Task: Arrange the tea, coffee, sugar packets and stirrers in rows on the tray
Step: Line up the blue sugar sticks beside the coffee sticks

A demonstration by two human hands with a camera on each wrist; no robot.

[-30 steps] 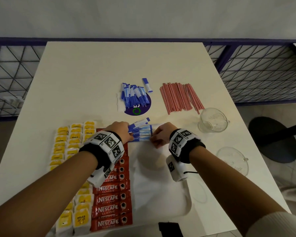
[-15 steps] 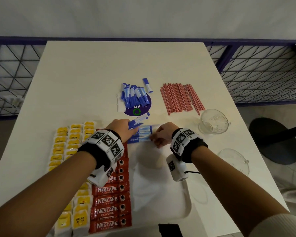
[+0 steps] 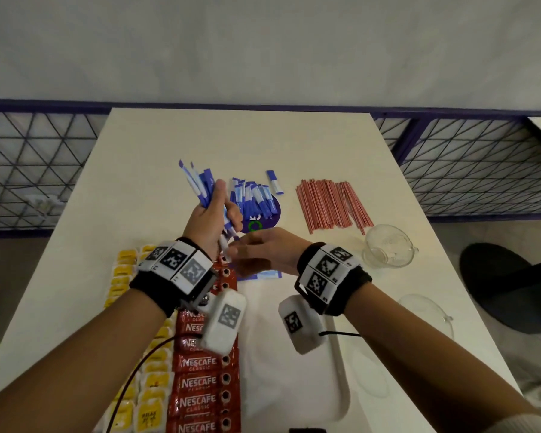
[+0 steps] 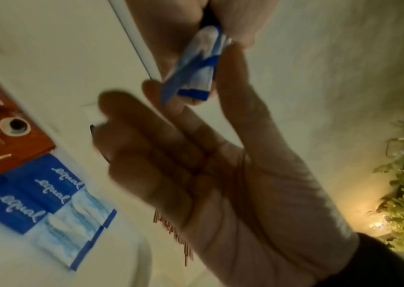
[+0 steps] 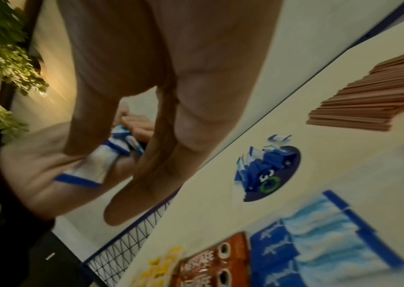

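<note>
Left hand (image 3: 213, 218) is fisted round a bunch of sugar packets (image 3: 200, 185) held above the tray (image 3: 338, 364). Right hand (image 3: 263, 253) looks to pinch one packet's end, blurry though. I'd pull singles, then lay each flush beside the three packets (image 5: 318, 244) next to the coffee sachets (image 3: 205, 382).

Both forearms reached up from the lower corners of the head view toward mid-frame, each wrist banded in black with white marker blocks. The left hand (image 3: 214, 218) was raised, thumb pointing up, fingers curled round a bundle of sugar sticks (image 3: 200, 185). Just below and right of it, the right hand (image 3: 260, 254) lay level, fingers pointing left, thumb and forefinger pinching the bundle's lower ends.
</note>
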